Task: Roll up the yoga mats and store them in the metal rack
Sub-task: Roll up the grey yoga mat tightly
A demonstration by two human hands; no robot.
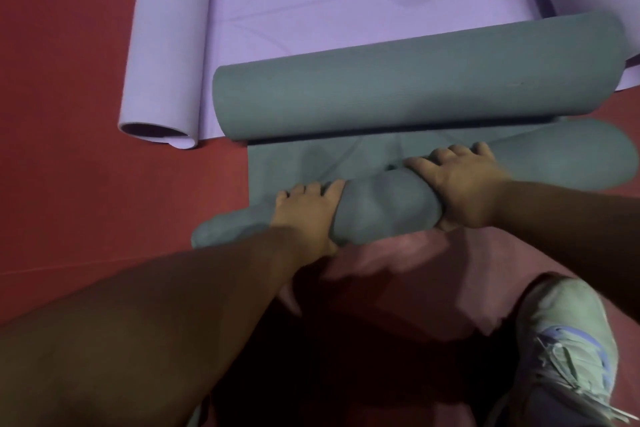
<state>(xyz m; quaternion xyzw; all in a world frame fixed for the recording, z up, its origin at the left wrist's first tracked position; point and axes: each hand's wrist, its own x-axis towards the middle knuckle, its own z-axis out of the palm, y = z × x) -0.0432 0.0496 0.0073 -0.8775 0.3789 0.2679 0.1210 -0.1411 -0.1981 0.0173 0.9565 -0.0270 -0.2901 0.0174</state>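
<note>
Both hands, left hand (308,210) and right hand (464,180), press palms-down, fingers curled over my grey-green foam yoga mat's near roll (388,204) on the red floor (86,184), keeping it tight.

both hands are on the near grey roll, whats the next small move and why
Probably push the near roll forward with the left hand and right hand, since a flat strip of grey mat still lies between it and the far curled end.
</note>
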